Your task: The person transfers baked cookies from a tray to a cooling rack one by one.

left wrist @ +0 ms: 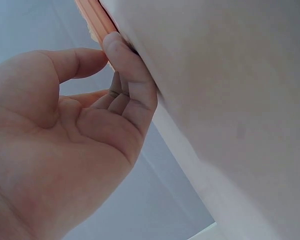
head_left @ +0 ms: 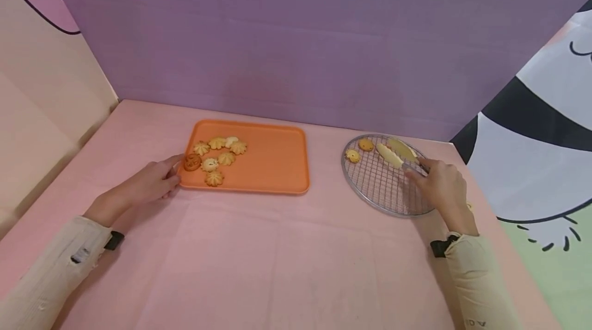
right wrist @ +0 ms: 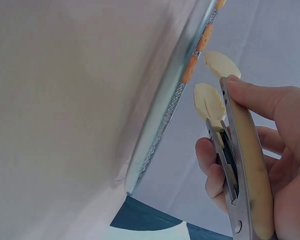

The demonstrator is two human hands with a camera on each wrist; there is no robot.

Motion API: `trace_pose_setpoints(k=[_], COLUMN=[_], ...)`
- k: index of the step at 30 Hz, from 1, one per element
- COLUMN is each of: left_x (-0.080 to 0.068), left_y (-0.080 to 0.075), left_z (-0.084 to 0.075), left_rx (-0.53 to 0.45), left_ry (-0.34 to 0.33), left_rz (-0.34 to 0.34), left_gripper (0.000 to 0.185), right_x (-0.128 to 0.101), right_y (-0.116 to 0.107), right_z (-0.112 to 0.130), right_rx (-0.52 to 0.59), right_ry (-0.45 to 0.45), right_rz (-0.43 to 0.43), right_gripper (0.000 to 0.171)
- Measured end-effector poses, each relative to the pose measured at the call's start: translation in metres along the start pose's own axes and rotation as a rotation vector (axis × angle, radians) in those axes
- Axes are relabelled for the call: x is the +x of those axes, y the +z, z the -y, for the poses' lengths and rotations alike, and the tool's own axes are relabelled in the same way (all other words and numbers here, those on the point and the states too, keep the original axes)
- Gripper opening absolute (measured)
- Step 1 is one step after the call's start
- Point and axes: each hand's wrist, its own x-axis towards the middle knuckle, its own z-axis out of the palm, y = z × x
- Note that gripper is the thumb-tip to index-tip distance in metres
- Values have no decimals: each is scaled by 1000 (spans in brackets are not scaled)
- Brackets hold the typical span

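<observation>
The right hand (head_left: pixel 441 183) grips cream-tipped tongs (right wrist: pixel 229 125) over the wire rack (head_left: pixel 379 188), their tips parted, seemingly empty. The left hand's fingers (left wrist: pixel 132 82) lie straight against the orange tray (head_left: pixel 277 158). Next the tips must close on a rack cookie (head_left: pixel 352 156).

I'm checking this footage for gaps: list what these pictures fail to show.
- Head view: the cream-tipped metal tongs have their handle hidden under the right hand.
- Left wrist view: the orange plastic tray is cut off by the edge and the left hand; its biscuits are unseen.
</observation>
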Motion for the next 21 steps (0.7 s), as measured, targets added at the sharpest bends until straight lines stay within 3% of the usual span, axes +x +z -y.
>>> trace_pose_setpoints(k=[12,21], left_x=[0,-1], left_y=[-1,-1], left_z=[2,0], left_rx=[-2,-16], left_ry=[24,8], left_rz=[1,5], left_gripper=[59,58], right_x=[-3,-6], right_y=[-4,-9], right_z=[16,41], right_rx=[10,35], right_ry=[-32,-115], right_rz=[-14,-75], right_gripper=[62,62])
